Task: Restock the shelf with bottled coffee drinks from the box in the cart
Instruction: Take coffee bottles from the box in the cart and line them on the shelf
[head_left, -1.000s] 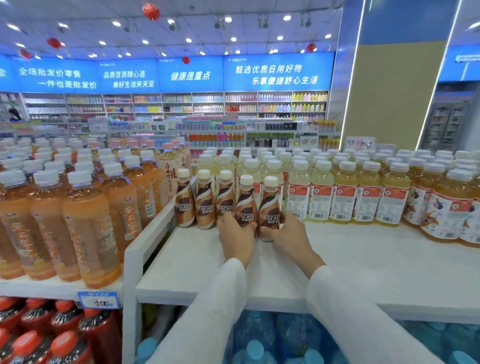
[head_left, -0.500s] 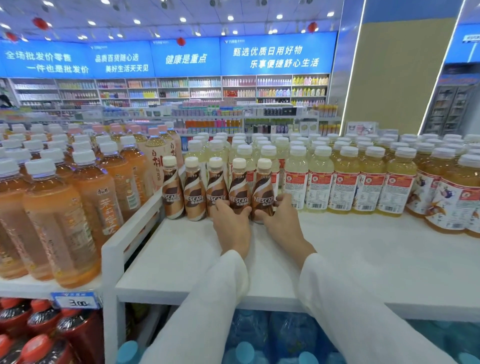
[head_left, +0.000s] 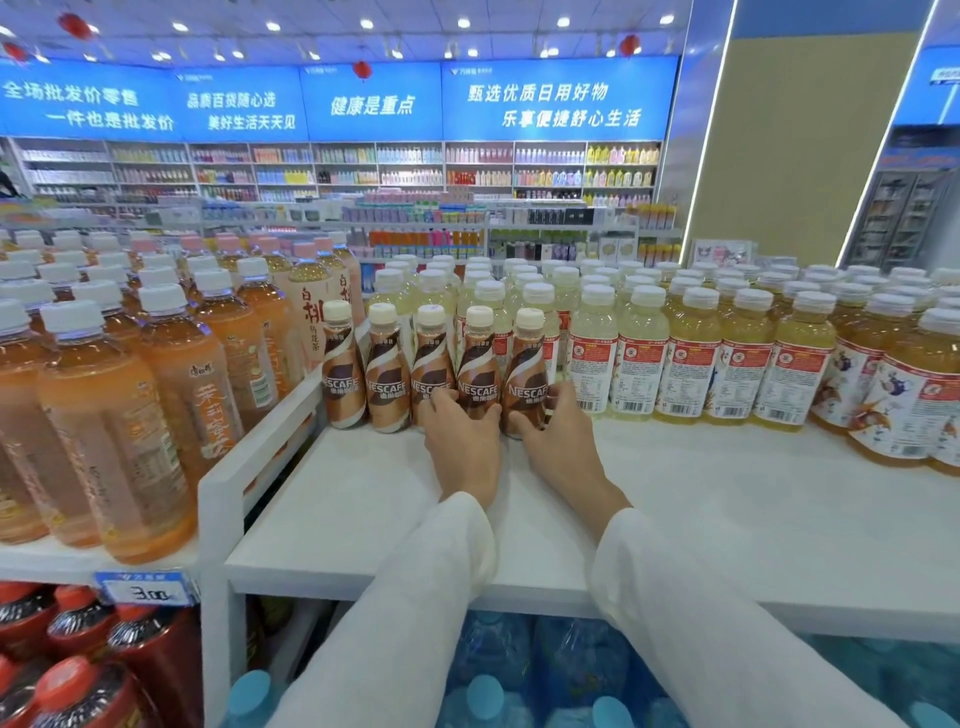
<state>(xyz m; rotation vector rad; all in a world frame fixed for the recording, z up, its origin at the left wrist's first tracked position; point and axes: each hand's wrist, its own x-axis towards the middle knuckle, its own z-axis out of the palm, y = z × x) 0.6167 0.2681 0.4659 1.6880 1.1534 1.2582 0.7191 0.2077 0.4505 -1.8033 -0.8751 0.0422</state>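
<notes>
Left hand, right hand grip 2 glossy, curvy bottles.

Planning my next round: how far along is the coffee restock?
Done: three coffee bottles stand in a row on the white shelf. In hand: the left hand grips a fourth bottle, the right hand a fifth bottle, both set in that row. Left: box and cart are out of view, so remaining stock is unknown.

orange tea bottles left | yellow drinks right | water bottles below
</notes>
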